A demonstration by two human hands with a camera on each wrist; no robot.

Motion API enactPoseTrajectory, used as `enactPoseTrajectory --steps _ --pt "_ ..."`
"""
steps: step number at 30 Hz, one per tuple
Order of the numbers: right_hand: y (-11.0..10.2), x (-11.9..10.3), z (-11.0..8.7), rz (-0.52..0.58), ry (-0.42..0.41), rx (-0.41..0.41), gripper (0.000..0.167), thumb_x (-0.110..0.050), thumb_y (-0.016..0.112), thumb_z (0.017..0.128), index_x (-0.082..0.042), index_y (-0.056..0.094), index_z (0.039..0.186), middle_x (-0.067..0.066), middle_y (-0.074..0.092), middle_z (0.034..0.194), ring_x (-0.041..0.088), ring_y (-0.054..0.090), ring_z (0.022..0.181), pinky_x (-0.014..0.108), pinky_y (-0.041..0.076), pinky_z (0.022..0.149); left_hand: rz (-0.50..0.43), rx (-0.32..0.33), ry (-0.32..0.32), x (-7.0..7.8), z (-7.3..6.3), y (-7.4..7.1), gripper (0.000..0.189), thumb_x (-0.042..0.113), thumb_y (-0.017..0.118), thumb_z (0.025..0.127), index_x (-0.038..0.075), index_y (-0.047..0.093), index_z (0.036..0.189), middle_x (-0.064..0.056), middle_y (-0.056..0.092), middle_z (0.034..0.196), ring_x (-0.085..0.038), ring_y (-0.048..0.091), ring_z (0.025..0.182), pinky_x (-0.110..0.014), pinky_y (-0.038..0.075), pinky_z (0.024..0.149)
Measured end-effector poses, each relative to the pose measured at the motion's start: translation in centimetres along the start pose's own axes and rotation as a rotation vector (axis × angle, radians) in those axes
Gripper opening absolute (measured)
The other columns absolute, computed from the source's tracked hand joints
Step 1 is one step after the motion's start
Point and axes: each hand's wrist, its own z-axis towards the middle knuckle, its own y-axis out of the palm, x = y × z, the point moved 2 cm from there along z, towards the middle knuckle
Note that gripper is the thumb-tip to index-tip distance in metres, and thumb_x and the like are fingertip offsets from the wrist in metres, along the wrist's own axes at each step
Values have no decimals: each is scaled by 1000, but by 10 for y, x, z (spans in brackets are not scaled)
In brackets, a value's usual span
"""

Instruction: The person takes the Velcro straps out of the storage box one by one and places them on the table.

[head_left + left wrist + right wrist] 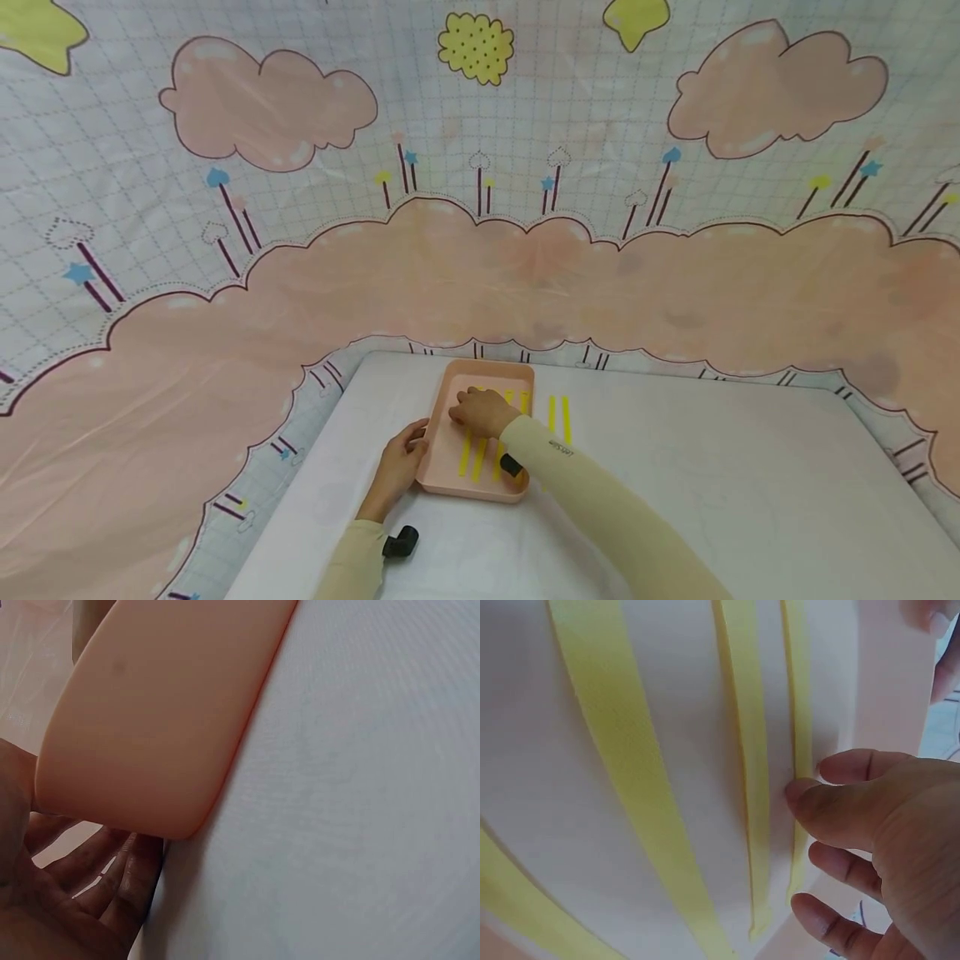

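A shallow pink tray (472, 493) lies on the white table with several long yellow strips (480, 462) side by side in it. At the tray's left edge, my left hand (397, 467) grips the rim. The left wrist view has the thumb at the rim and the fingers against the outer wall (120, 750) near a corner. Reaching across into the tray is my right hand (483, 412). Its thumb and index finger pinch the thin yellow strip (801, 697) nearest the tray's left wall, while the other fingers are spread.
Right of the tray, two more yellow strips (566, 417) lie on the white table (712, 467). A patterned cloth (540, 283) with pink clouds hangs behind the table. Small black devices (401, 542) sit at both wrists.
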Motion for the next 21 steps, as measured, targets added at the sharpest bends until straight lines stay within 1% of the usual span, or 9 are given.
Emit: enactPoseTrajectory --steps 6,11,13,18,19,21 --pt "1 -1 3 35 -4 -29 23 -25 50 103 -28 67 118 -2 61 112 15 55 101 31 53 84 6 1 -7 -2 2 1 42 4 53 97 7 54 139 -21 62 128 -33 62 116 -45 53 94" --pt "2 -4 5 36 -11 -34 23 -24 52 102 -30 67 118 -3 62 110 14 55 100 29 53 87 3 7 -4 1 1 1 42 4 53 97 7 55 138 -21 62 128 -34 63 116 -46 53 94" --pt "3 -5 5 30 -18 -32 23 -24 53 102 -31 67 118 -4 62 111 13 55 101 30 52 90 0 9 -8 1 1 1 42 4 54 96 7 55 138 -21 63 127 -34 63 115 -46 53 94" --pt "5 -7 6 12 -32 -10 23 -24 53 102 -32 66 119 -6 62 116 15 57 107 39 47 102 1 12 -12 -2 2 1 42 4 54 96 7 55 138 -21 62 128 -34 63 115 -46 53 95" --pt "5 -7 7 10 -32 -3 23 -24 52 102 -32 66 118 -6 62 116 16 57 108 41 46 103 3 11 -10 -2 2 1 42 4 54 96 7 55 138 -21 62 128 -34 63 116 -46 53 95" --pt "4 -8 6 13 -32 10 21 -25 51 102 -31 67 116 -5 63 114 16 57 106 40 46 101 6 11 -7 -3 2 1 42 3 54 96 7 55 138 -22 62 128 -34 63 116 -46 53 95"
